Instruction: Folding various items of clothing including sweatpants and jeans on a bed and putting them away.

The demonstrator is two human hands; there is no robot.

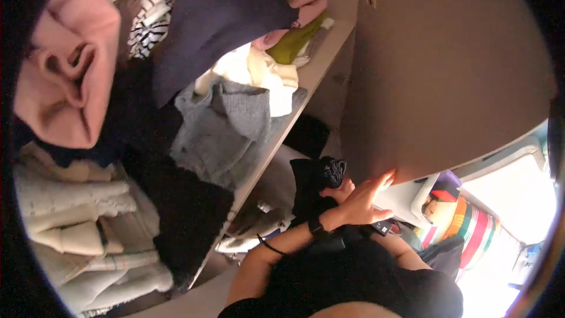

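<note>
While the left hand (356, 201) stretches with fingers spread and thumb apart at the lower edge of a large grey-brown panel (447, 70), the right hand (340, 191) seems to be clamped on a black cloth (307, 185), although its wrist is hidden behind the left one. Whether the left fingertips really press on the panel, or are only in front of it, I cannot tell. The black cloth is near the middle of the view, between the front edge of the shelf (321, 76) and the panel, with a bunched, pale-streaked part (334, 171) just beside the right hand. To do this well, in my judgement, the right hand should hold the thick part of the cloth, not one thin corner, so that it does not slip. Because the arms appear crossed, it is wise to move one hand at a time, and to mind the dark watch (316, 227) on the left wrist, which could catch the fabric. The grey knitted garment (226, 121) lies close to the shelf edge, so a careless elbow could pull it down.
</note>
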